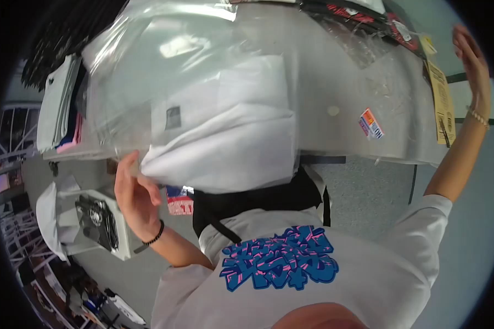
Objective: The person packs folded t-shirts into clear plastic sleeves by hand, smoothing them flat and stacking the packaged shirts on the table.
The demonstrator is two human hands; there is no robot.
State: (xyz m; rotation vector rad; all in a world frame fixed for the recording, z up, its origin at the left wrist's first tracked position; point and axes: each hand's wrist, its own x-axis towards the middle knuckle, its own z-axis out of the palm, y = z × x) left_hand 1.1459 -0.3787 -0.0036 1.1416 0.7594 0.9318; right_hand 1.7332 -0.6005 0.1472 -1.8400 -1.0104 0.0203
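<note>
A folded white garment (230,142) lies in front of me on the table, inside or beneath a large clear plastic bag (142,66). A small dark grey label shows on the white cloth. My left hand (137,194), with a black bead bracelet, is at the garment's lower left corner. Its fingers are loosely bent and the thumb stands apart; whether the fingertips touch the plastic I cannot tell. Far out to the right, my right hand (472,55) reaches past the table's end with fingers stretched and nothing visible in them. A light bead bracelet circles that wrist.
Folded garments (57,104) are stacked at the table's left end. An orange-and-blue sticker (371,124) and a yellow printed strip (442,104) lie on the right. Black-and-red packages (362,13) sit at the back. A white chair (112,219) with a black packet stands lower left.
</note>
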